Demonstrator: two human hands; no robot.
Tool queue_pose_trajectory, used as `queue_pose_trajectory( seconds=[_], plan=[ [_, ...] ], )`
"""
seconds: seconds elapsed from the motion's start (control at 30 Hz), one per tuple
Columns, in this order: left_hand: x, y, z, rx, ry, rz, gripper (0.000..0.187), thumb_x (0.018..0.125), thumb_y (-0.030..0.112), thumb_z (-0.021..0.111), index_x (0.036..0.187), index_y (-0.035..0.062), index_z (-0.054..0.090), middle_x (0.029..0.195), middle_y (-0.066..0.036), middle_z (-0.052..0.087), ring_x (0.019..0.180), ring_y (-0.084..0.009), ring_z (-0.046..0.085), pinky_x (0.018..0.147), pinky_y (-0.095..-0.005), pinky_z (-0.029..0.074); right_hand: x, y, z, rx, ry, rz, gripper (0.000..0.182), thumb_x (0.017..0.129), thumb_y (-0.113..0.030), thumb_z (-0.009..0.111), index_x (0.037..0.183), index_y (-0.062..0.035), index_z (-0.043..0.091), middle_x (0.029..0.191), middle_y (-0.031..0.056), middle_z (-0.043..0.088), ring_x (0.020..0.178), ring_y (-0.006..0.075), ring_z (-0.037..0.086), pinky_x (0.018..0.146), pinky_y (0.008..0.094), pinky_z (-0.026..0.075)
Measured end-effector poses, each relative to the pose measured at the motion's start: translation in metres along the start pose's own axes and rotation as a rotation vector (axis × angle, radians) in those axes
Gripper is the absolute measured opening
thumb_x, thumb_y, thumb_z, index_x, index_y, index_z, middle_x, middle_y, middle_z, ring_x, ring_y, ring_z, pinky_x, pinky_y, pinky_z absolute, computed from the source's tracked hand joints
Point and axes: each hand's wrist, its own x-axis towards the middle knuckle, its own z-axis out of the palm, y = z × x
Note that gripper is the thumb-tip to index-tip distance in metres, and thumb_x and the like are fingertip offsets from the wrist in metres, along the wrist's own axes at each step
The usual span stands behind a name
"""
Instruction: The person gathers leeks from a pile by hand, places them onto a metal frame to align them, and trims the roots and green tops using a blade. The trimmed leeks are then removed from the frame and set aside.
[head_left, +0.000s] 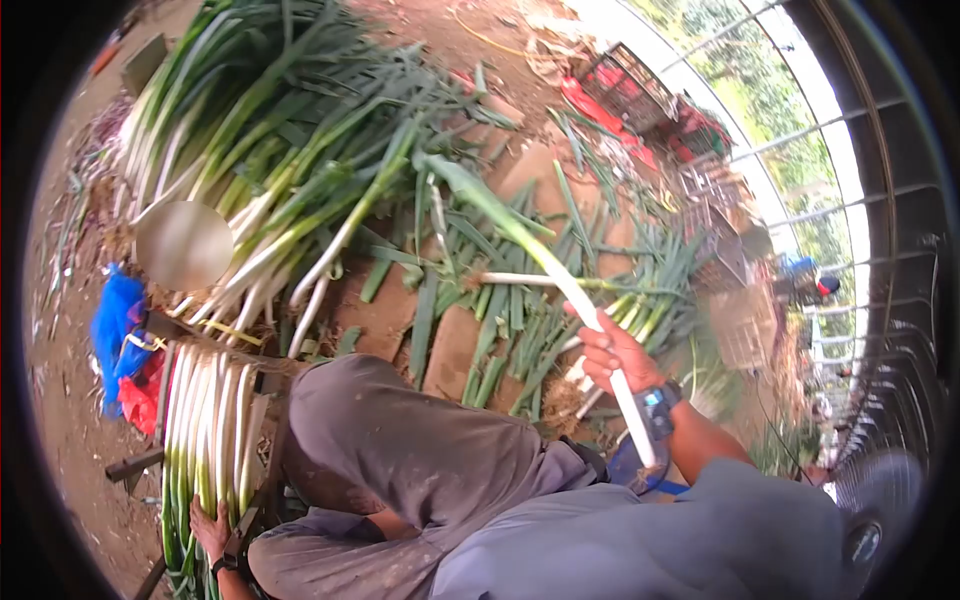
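My right hand [612, 352] is closed around the white stalk of a long leek [545, 255]. Its roots point down toward my lap and its green leaves reach up and left. At the lower left my left hand [210, 528] lies with its fingers spread on a row of leeks [208, 425] in a wooden frame [270, 400]. A large heap of leeks [290, 150] spreads over the ground at the upper left.
Cut leaves [490, 340] and more leeks [640, 305] litter the ground before my knees. Blue netting [117, 325] and a red bag [143, 390] lie left of the frame. Crates [628, 90] stand at the upper right, and a fan [880, 520] at the lower right.
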Motion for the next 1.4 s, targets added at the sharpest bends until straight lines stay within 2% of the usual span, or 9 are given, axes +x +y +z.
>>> queue_pose_trajectory(
  seconds=[0.3, 0.5, 0.67, 0.7, 0.77, 0.97, 1.03, 1.07, 1.4],
  plan=[
    [-0.032, 0.048, -0.016, -0.277, 0.187, -0.025, 0.093, 0.079, 0.07, 0.065, 0.142, 0.0037, 0.05, 0.148, -0.023, 0.047, 0.142, -0.04, 0.037, 0.121, -0.0528, 0.02, 0.071, -0.047, 0.208, -0.285, -0.209, -0.529, 0.053, 0.108, -0.028, 0.047, 0.15, -0.0007, 0.032, 0.08, -0.0025, 0.044, 0.052, 0.002, 0.036, 0.044, 0.0182, 0.036],
    [-0.035, 0.05, -0.014, -0.28, 0.228, -0.056, 0.095, 0.075, 0.073, 0.065, 0.143, 0.0082, 0.051, 0.148, -0.017, 0.047, 0.143, -0.0321, 0.036, 0.123, -0.0513, 0.014, 0.089, 0.099, 0.377, -0.681, -0.696, -0.83, 0.031, 0.104, -0.038, 0.054, 0.116, -0.0094, 0.051, 0.083, 0.0007, 0.054, 0.057, 0.0052, 0.047, 0.042, 0.017, 0.037],
    [-0.035, 0.05, -0.009, -0.291, 0.263, -0.06, 0.095, 0.074, 0.075, 0.065, 0.143, 0.0121, 0.051, 0.148, -0.015, 0.049, 0.144, -0.0323, 0.035, 0.122, -0.0529, 0.014, 0.157, 0.265, 0.438, -1.046, -1.138, -1.515, 0.051, 0.095, -0.011, 0.066, 0.144, -0.014, 0.054, 0.095, 0.0095, 0.069, 0.074, 0.021, 0.065, 0.066, 0.0336, 0.054],
    [-0.035, 0.05, -0.008, -0.294, 0.274, -0.058, 0.095, 0.074, 0.076, 0.065, 0.143, 0.0121, 0.051, 0.148, -0.015, 0.049, 0.144, -0.0322, 0.035, 0.122, -0.0529, 0.014, 0.152, 0.284, 0.443, -1.336, -1.203, -0.962, 0.05, 0.093, -0.014, 0.069, 0.141, -0.0173, 0.057, 0.094, 0.0083, 0.069, 0.073, 0.0257, 0.067, 0.064, 0.0358, 0.054],
    [-0.036, 0.05, -0.007, -0.293, 0.28, -0.061, 0.095, 0.074, 0.076, 0.064, 0.143, 0.0123, 0.051, 0.148, -0.015, 0.049, 0.144, -0.0321, 0.035, 0.122, -0.0523, 0.014, 0.201, 0.364, 0.442, -1.158, -1.476, -1.481, 0.047, 0.089, -0.019, 0.071, 0.134, -0.0196, 0.059, 0.079, 0.0043, 0.06, 0.068, 0.0237, 0.063, 0.06, 0.0384, 0.05],
    [-0.036, 0.05, -0.014, -0.294, 0.322, -0.023, 0.095, 0.075, 0.072, 0.066, 0.142, 0.0064, 0.051, 0.14, -0.024, 0.054, 0.135, -0.0376, 0.046, 0.121, -0.0517, 0.021, 0.311, 0.44, 0.368, -1.973, -1.521, -1.125, 0.03, 0.096, -0.029, 0.06, 0.126, -0.0289, 0.062, 0.087, 0.0028, 0.062, 0.083, 0.0233, 0.063, 0.076, 0.0412, 0.047],
    [-0.04, 0.053, -0.028, -0.647, -0.007, -0.131, 0.093, 0.075, 0.069, 0.067, 0.139, 0.0027, 0.052, 0.136, -0.025, 0.057, 0.132, -0.0391, 0.049, 0.121, -0.0509, 0.023, 0.32, 0.442, 0.347, -1.918, -1.439, -1.104, 0.032, 0.095, -0.03, 0.06, 0.127, -0.0312, 0.062, 0.088, 0.0036, 0.062, 0.084, 0.0256, 0.062, 0.078, 0.043, 0.046],
    [-0.036, 0.054, -0.007, -0.371, 0.321, -0.049, 0.092, 0.075, 0.067, 0.069, 0.138, 0.0021, 0.053, 0.136, -0.026, 0.057, 0.13, -0.0387, 0.052, 0.118, -0.0482, 0.03, 0.321, 0.446, 0.343, -1.865, -1.368, -1.172, 0.033, 0.095, -0.031, 0.061, 0.128, -0.0311, 0.061, 0.088, 0.0041, 0.062, 0.083, 0.0263, 0.062, 0.078, 0.0429, 0.046],
    [-0.059, 0.019, -0.039, -0.512, 0.208, -0.122, 0.07, 0.088, 0.062, 0.06, 0.132, 0.0083, 0.061, 0.129, -0.022, 0.063, 0.12, -0.0379, 0.058, 0.104, -0.0476, 0.044, 0.325, 0.449, 0.319, -1.78, -1.038, -1.038, 0.02, 0.09, -0.03, 0.066, 0.108, -0.0245, 0.074, 0.086, 0.0075, 0.065, 0.088, 0.0294, 0.061, 0.082, 0.0449, 0.046]
  ],
)
